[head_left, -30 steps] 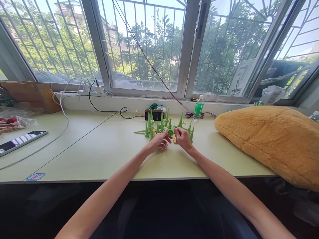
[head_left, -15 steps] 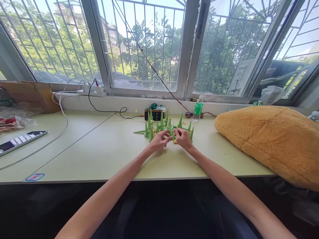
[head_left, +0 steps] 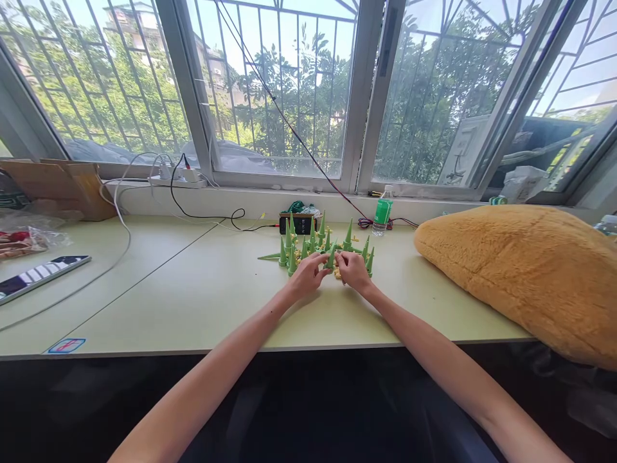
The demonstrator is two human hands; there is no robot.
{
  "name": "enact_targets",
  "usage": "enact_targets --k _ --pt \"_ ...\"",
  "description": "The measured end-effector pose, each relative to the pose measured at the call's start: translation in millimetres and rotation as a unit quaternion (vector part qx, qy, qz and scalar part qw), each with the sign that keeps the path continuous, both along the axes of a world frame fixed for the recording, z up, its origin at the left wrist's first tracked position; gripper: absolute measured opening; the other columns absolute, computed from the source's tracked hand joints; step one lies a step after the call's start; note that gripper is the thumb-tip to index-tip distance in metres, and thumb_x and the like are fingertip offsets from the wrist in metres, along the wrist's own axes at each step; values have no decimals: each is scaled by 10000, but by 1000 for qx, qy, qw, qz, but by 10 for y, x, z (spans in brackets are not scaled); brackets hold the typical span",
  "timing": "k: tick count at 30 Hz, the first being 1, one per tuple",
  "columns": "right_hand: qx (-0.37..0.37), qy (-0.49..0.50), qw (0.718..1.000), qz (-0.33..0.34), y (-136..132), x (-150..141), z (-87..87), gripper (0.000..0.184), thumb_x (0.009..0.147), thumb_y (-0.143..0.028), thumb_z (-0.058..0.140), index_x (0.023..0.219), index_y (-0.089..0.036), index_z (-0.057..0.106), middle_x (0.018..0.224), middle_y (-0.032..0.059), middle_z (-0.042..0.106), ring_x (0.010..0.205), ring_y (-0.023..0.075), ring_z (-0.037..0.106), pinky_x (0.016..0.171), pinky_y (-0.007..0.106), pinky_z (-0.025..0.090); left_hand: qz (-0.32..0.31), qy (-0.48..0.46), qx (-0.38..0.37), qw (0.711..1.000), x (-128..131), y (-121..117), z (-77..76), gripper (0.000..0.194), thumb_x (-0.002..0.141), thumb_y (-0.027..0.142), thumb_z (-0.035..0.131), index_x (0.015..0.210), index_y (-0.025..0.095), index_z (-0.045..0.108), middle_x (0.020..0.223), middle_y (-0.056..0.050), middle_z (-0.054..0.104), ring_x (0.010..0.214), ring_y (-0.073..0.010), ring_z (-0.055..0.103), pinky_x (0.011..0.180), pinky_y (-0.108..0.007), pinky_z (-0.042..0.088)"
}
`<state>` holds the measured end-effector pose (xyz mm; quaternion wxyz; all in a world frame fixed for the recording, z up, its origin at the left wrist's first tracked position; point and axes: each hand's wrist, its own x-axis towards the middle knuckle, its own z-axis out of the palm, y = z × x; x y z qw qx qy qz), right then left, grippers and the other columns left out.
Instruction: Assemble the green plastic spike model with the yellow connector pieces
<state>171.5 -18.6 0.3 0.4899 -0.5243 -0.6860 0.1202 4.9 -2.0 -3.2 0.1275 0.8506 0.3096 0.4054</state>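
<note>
right between the two hands, a green cone [head_left: 330, 258] stands nearly upright with its point up, just off the fingertips of the right hand and held by the left. the left hand [head_left: 308, 275] is partly closed, its thumb and fingers bent round the lower part of the cone from the left side, with the palm turned down over the table [head_left: 207, 289]. the right hand [head_left: 353, 270] is curled almost shut, its thumb and forefinger drawn together close to the right side of that cone; whether a small piece sits between them is too small to tell. just below these fingertips lie a few yellow pieces [head_left: 338, 274], near the table's surface. beyond and around both hands spreads a cluster of other green cones [head_left: 292, 260], most of them upright, with one lying flat at the left end, its tip pointing left, and more yellow bits among them. behind the cluster a phone with a lit display [head_left: 302, 224] leans upright, a cable running into its left side. a bottle with a green label [head_left: 383, 211] stands to the right of it, and a large orange-brown plush [head_left: 520, 276] rests on the table's right side, well apart from the right hand.
</note>
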Motion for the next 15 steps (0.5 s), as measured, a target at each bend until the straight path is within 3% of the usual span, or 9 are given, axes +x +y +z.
enact_targets --k 8,15 --pt "-40 33 998 21 -28 -22 6 418 912 -384 419 533 -210 432 399 -16 507 330 121 472 483 259 387 -11 0 24 1000 -13 11 -18 253 856 224 579 1099 198 643 998 -64 598 648 -98 527 729 -272 468" --pt "28 35 998 -38 19 -8 -18 464 925 -502 407 560 -215 403 444 -12 476 436 132 457 498 267 338 65 -50 -33 996 52 -9 3 230 836 292 600 1038 182 586 954 -40 632 472 -54 450 605 -257 449"
